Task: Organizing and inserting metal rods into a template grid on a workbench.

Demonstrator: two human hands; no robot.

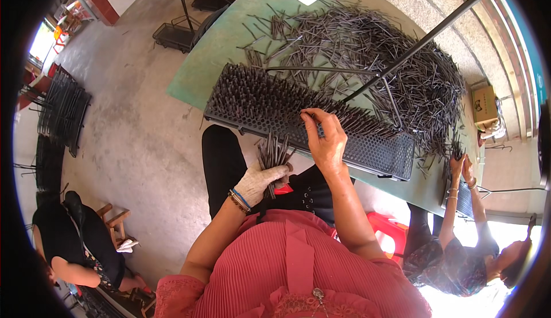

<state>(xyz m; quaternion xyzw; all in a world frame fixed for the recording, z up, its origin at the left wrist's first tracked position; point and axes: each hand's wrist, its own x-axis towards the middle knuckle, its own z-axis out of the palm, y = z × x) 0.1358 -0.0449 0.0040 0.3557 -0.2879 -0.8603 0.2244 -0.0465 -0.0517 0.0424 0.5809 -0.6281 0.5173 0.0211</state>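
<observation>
My left hand (263, 181), in a white knit glove, is closed round a bundle of thin dark sticks (274, 153) that fan upward above my lap. My right hand (328, 141) is bare and pinches at the near side of a long black perforated tray (379, 156); what is between its fingertips is too small to make out. Many upright dark sticks (247, 88) fill the holes at the tray's left part and along its far side. Empty holes show along the near edge and at the right end. A long black rod (425, 38) with braces rises from the tray.
A large heap of loose dark sticks (413, 71) covers much of the green table (192, 80). On the right a co-worker's hands (462, 168) hold sticks by another tray. Another person (86, 243) is at lower left. Stacked black racks (63, 108) stand left; a red stool (387, 233) is behind me.
</observation>
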